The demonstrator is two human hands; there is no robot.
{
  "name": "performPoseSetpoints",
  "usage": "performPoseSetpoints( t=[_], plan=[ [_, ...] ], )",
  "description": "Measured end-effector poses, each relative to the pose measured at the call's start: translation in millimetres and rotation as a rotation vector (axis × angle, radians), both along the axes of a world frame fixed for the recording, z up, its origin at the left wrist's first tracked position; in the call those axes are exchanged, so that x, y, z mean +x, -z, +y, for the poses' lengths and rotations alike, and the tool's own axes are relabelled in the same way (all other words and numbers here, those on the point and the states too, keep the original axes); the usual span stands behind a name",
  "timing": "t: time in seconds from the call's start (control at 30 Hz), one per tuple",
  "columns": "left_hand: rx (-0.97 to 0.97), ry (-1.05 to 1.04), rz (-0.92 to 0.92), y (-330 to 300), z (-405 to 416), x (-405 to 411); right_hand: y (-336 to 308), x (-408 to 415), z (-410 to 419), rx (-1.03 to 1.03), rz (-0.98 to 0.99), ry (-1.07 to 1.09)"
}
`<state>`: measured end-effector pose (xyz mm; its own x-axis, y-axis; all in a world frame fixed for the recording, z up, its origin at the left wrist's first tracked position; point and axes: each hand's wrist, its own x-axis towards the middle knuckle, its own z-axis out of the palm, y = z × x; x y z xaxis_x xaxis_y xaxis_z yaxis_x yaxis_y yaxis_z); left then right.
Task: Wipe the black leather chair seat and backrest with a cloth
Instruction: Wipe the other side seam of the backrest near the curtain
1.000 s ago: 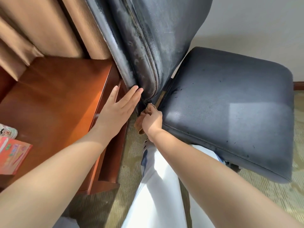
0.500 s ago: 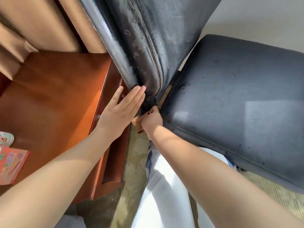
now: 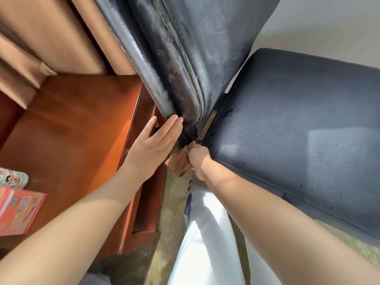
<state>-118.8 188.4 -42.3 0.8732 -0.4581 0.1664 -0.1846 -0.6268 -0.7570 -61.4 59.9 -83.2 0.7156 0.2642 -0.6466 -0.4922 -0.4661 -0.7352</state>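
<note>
at the left edge of the tabletop (image 3: 67, 128) lay a red printed packet (image 3: 17, 212), with a patterned item (image 3: 12, 177) just behind it, only partly in frame; neither was involved in the work. a tan curtain (image 3: 41, 48) hung along the tabletop's far edge.

the left hand (image 3: 153, 146) reached across the tabletop's right edge, forearm extended, fingers straight and held together, gripping nothing. the fingertips (image 3: 174, 120) rested against the lower left edge of the backrest (image 3: 185, 58). in my judgement this was a bracing contact, placed to steady the backrest against the push of wiping beside it.

the backrest stood beside the tabletop's right edge, its leather dull and blotched with pale residue, which suggests it needed further wiping.

the right hand (image 3: 198, 159) was clenched around a bunched tan cloth (image 3: 181, 163), knuckles upward, wrist bent, forearm running back toward the lower right. the cloth was pushed into the narrow gap where the backrest's lower end meets the rear corner of the seat (image 3: 298, 140). a loose fold of it hung below the hand, over the carpet (image 3: 174, 202). the bunched hold appeared chosen to drive the cloth into the crevice rather than spread it flat.

the seat extended to the right, showing dark specks and a sunlit patch. how much of the cloth sat within the gap could not be determined.
</note>
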Motion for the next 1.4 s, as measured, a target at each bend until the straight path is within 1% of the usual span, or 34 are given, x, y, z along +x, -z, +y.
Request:
performPoseSetpoints(
  t=[0.03,0.1,0.13,0.2,0.3,0.43,0.53,0.63,0.73,0.83,0.9,1.07,1.17,1.23,1.3,1.4],
  plan=[
    [-0.012,0.0,0.01,-1.9,-0.4,0.0,-2.3,-0.4,-2.2,0.15,0.174,0.167],
    [-0.014,-0.015,0.056,-7.2,-3.3,-2.2,-5.2,-13.5,-6.3,0.241,0.12,0.18],
    [0.008,-0.033,0.087,-10.8,-5.7,-4.2,-2.9,-16.7,-6.2,0.23,0.042,0.156],
    [0.045,-0.066,0.126,-16.2,-10.1,-9.2,-0.7,-25.9,-4.7,0.25,-0.047,0.122],
    [0.012,-0.067,0.086,-15.9,-17.1,-14.1,-12.7,-33.4,-7.7,0.304,-0.076,0.191],
    [-0.012,-0.048,0.101,-16.0,-19.2,-19.8,-21.7,-32.3,-15.2,0.213,-0.176,0.313],
    [0.017,-0.052,0.12,-16.9,-15.0,-20.0,-23.6,-35.5,-13.7,0.19,-0.243,0.324],
    [-0.043,-0.031,0.079,-8.4,-12.4,-17.4,-18.1,-42.3,-6.6,0.12,-0.315,0.335],
    [-0.05,-0.025,0.072,-1.9,-12.2,-17.1,-9.2,-44.6,-2.3,0.034,-0.401,0.277],
    [-0.068,-0.035,0.056,2.8,-13.2,-15.3,1.0,-39.6,-2.8,-0.022,-0.333,0.242],
    [-0.105,-0.033,0.035,6.3,-13.9,-13.9,5.8,-36.7,-2.0,0.007,-0.294,0.265],
    [-0.103,-0.021,0.012,13.5,-9.0,-7.8,12.7,-32.7,7.7,-0.012,-0.332,0.188],
    [-0.095,-0.049,0.009,12.9,-7.8,-4.4,17.2,-27.7,11.8,-0.082,-0.342,0.111],
    [-0.075,-0.069,0.015,13.7,-5.6,-3.5,23.3,-22.2,17.9,-0.088,-0.299,0.101],
    [-0.049,-0.091,0.031,13.3,-3.5,-2.2,26.9,-14.7,21.8,-0.114,-0.235,0.046],
    [-0.009,-0.102,0.06,9.7,-0.7,-1.0,26.4,-5.0,20.9,-0.061,-0.068,0.0]
  ],
)
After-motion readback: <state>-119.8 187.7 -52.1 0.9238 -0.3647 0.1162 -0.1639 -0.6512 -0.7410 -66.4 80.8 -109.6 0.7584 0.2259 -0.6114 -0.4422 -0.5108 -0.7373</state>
